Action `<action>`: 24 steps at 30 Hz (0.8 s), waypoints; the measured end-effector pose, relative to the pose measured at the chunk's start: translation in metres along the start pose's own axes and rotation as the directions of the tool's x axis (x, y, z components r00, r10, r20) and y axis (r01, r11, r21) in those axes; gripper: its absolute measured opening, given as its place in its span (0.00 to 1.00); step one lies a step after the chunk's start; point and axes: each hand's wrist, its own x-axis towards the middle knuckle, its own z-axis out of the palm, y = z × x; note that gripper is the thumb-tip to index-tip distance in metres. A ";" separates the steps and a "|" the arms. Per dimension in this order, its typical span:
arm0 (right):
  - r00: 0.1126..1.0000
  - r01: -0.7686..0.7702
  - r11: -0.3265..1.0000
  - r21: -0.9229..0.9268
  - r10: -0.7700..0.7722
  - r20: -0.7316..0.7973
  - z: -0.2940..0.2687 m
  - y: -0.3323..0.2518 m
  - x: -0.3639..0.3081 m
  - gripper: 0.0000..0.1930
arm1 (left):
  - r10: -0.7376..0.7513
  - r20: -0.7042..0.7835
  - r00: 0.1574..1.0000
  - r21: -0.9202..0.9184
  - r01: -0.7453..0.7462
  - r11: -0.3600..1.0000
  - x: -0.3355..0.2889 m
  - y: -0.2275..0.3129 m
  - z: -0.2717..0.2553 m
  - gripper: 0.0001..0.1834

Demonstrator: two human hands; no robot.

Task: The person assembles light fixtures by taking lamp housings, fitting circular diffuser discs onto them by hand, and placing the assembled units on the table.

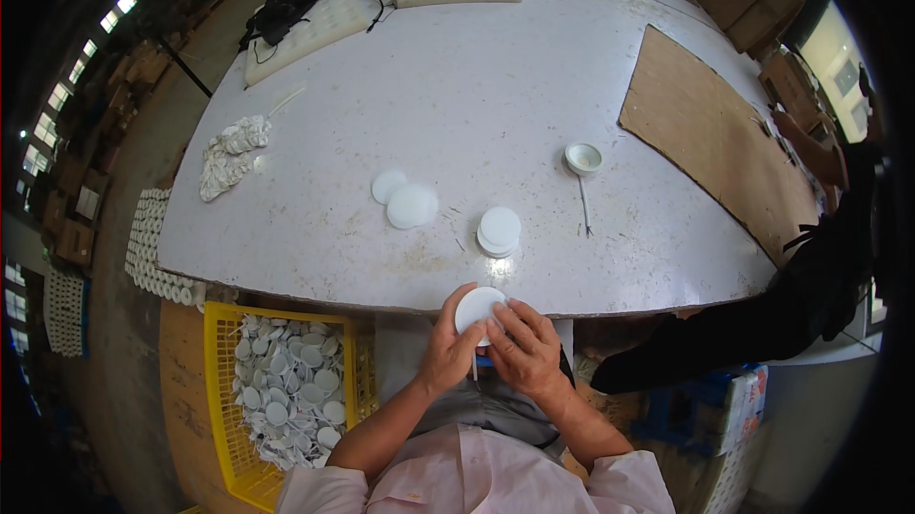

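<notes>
At the near edge of the white table (305, 228), my left hand (446, 350) and right hand (527, 352) are closed around a round white fixture (474, 308), one at each side, probably to steady it. White discs stand stacked (499, 227) just beyond, seemingly for easy reach; a yellow basket (218, 390) of similar pieces sits near left.

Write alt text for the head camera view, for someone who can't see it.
A person's left hand and right hand hold a round white piece near the edge of a pale worktable. On it are white discs and a cup-shaped fitting with a cable; at lower left, a yellow basket holds many pale pieces.
</notes>
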 end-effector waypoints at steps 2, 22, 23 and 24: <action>1.000 0.020 1.000 -0.010 -0.020 -0.002 0.002 0.003 -0.003 0.22 | -0.043 -0.008 0.999 0.015 0.043 0.999 -0.001 0.007 0.002 0.26; 0.963 -0.243 0.966 0.087 0.251 -0.102 -0.004 0.064 0.040 0.17 | -0.138 -0.422 0.896 -0.210 0.052 0.976 -0.059 0.002 -0.099 0.37; 0.913 -0.369 0.929 -0.004 0.362 -0.187 -0.009 0.098 0.045 0.14 | -0.129 -0.493 0.860 -0.216 0.023 0.976 -0.070 -0.004 -0.117 0.37; 0.872 -0.475 0.867 -0.153 0.440 -0.215 -0.013 0.127 0.052 0.12 | -0.136 -0.585 0.800 -0.163 0.049 0.985 -0.083 -0.014 -0.139 0.37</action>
